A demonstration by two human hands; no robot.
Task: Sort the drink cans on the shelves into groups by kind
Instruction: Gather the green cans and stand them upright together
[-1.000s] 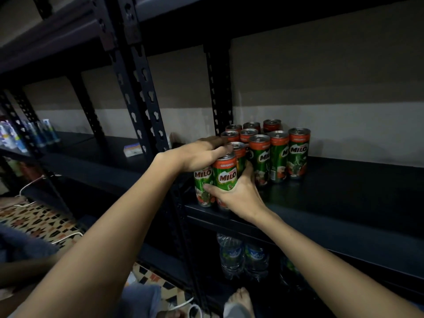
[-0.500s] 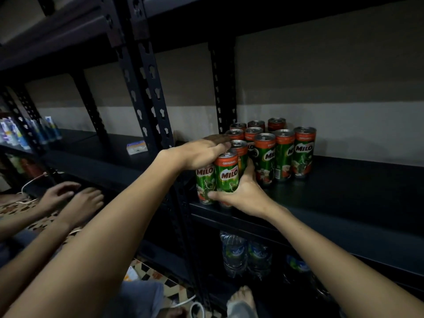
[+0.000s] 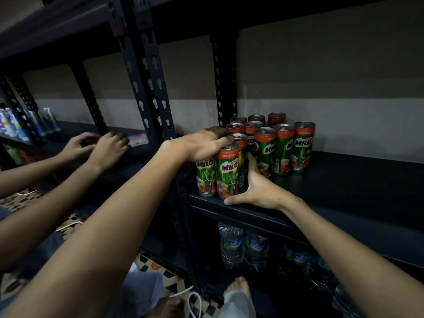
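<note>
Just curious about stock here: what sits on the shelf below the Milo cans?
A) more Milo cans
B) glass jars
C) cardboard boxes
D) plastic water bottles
D: clear plastic water bottles with blue-green labels stand on the lower shelf, under the Milo cans.

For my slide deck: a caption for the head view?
Both hands hold Milo cans at the shelf edge.

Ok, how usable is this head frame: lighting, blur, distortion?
Head view: dim overall, yet the Milo cans read clearly; the water bottles below sink into shadow; a second person's hands are motion-blurred; wide-angle bending tilts the shelf uprights; no glare.
</note>
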